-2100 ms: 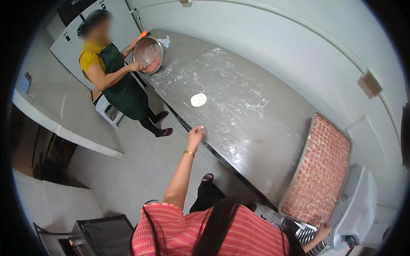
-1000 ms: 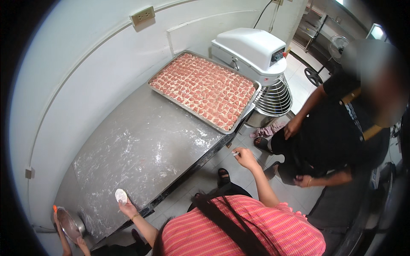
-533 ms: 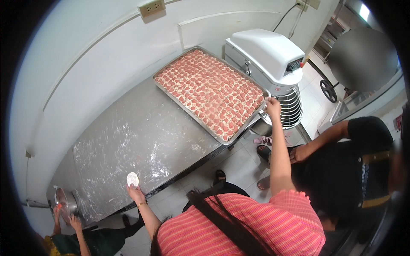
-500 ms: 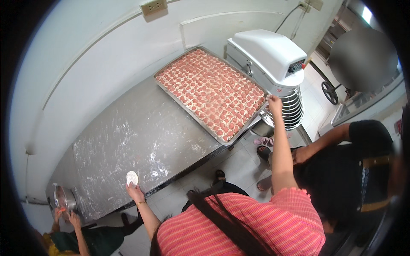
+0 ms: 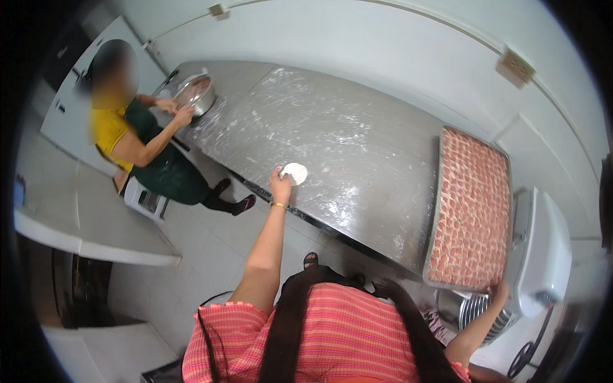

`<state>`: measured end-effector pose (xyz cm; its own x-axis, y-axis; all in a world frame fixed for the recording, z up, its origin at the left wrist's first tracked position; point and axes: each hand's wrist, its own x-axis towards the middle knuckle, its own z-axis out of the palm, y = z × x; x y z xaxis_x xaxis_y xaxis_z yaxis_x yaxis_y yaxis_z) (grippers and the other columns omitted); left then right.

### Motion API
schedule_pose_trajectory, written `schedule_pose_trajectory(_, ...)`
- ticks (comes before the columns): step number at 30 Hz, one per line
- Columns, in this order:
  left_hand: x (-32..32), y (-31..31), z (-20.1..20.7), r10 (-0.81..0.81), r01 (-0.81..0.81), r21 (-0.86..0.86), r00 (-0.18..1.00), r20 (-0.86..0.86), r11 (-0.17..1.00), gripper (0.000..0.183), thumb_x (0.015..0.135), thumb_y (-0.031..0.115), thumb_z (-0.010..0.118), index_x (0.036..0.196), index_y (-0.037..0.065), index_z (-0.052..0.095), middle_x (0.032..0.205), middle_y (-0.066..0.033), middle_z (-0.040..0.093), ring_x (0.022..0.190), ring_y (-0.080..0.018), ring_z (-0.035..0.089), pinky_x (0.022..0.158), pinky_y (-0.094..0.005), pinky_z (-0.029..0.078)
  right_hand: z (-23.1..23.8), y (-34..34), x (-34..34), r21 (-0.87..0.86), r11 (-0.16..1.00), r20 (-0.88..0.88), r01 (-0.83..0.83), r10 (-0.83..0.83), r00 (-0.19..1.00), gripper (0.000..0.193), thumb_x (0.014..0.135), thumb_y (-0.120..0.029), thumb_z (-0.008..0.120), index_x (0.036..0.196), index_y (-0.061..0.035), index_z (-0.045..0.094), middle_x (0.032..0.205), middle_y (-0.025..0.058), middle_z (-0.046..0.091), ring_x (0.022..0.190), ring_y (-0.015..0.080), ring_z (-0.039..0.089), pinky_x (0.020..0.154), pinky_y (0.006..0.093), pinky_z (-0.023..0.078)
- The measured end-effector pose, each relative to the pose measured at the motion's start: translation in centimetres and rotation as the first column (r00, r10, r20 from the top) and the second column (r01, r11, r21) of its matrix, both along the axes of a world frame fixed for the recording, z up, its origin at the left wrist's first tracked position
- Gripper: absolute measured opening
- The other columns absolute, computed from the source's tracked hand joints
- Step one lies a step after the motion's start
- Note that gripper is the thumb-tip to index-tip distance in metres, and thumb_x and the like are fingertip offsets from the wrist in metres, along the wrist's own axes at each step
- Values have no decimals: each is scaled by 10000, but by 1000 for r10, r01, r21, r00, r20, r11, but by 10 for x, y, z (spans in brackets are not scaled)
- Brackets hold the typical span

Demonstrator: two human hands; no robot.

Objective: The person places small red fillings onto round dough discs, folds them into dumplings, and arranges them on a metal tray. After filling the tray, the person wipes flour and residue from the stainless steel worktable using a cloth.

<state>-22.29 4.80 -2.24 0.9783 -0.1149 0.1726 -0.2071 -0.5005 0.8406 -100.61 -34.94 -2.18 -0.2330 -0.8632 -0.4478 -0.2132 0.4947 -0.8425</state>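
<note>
My left hand [image 5: 281, 185] is closed on the edge of a thin, round white disc [image 5: 295, 173], held over the front part of the floury metal table [image 5: 383, 159]. Its material is too small to make out. At the table's right end lies a large metal baking tray [image 5: 436, 210] covered with close rows of pinkish-red rounds [image 5: 472, 210] on a pale base. My right hand [image 5: 499, 291] grips the tray's rim at its near right corner, fingers partly hidden and small in view.
A white spiral dough mixer [image 5: 549, 255] with a wire guard [image 5: 479, 316] stands right of the tray. At the table's far left a co-worker in a yellow shirt and dark green apron [image 5: 156, 137] has both hands at a metal pot [image 5: 203, 99]. Wall outlet [image 5: 516, 67] at upper right.
The view has swung left, so the tray now sits at the right and the co-worker with the pot shows more fully. My left hand keeps the disc, my right the tray's corner.
</note>
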Motion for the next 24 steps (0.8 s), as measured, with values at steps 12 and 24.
schedule_pose_trajectory(12,-61,47,6,-105,108,-36,993,58,994,307,828,47,495,1132,6,497,1051,-161,576,942,-243,595,819,-322,460,116,53,105,-238,971,-657,-28,-140,741,391,813,-293,546,1009,44,579,824,170,618,686,266,613,593,372,499)
schedule_pose_trajectory(24,-52,52,4,-32,33,-26,999,19,999,271,800,31,520,1071,42,524,890,-177,616,790,-315,605,703,-381,471,49,238,442,-462,300,-678,-835,488,550,365,770,-26,549,1134,-20,523,1256,204,447,1192,375,387,1002,451,294)
